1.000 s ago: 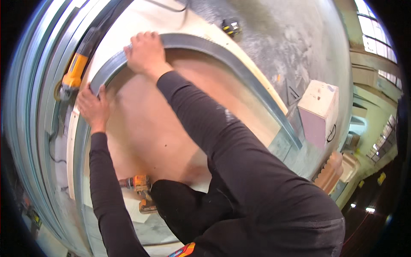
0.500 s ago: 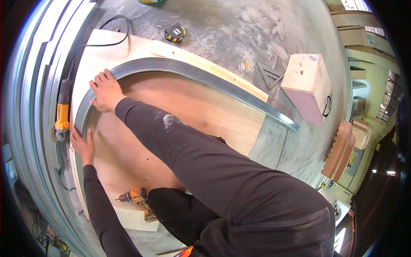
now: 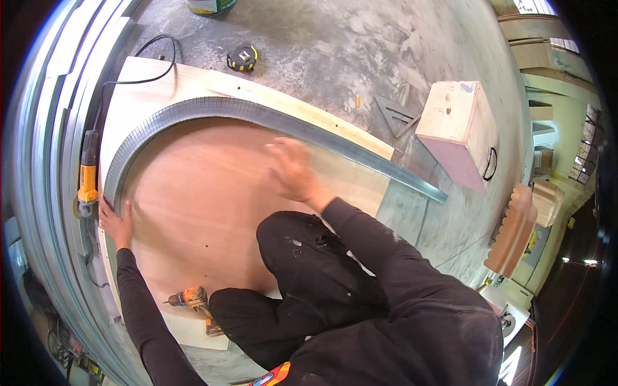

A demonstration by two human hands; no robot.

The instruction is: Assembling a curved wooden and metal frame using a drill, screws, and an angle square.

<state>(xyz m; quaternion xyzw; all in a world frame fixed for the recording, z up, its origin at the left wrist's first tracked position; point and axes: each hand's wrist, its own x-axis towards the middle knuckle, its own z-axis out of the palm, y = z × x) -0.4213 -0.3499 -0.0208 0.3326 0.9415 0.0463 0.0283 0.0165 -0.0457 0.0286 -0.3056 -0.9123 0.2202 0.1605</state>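
A grey metal track (image 3: 212, 107), slit along its bent stretch, curves round the edge of a round plywood disc and runs straight off to the right. At the left end of the curve my left hand (image 3: 117, 225) grips the track, fingers on its outer side and thumb on its inner side. My right hand (image 3: 293, 172) hovers over the plywood disc (image 3: 193, 174), apart from the track. Its fingers are spread and somewhat smeared by motion, with nothing seen in them. Under the track's outer side lies a pale wood board (image 3: 138, 83).
An orange drill (image 3: 196, 301) lies by my knee. An angle grinder (image 3: 88, 180) with a black cord sits at the left beside long metal profiles (image 3: 55, 148). Beyond are a tape measure (image 3: 243, 58), a triangular square (image 3: 394, 116), a wooden box (image 3: 454, 119) and a bucket (image 3: 209, 5).
My right hand has let go of the curved track and moved right, over the disc. My left hand stays on the track. The view has shifted slightly.
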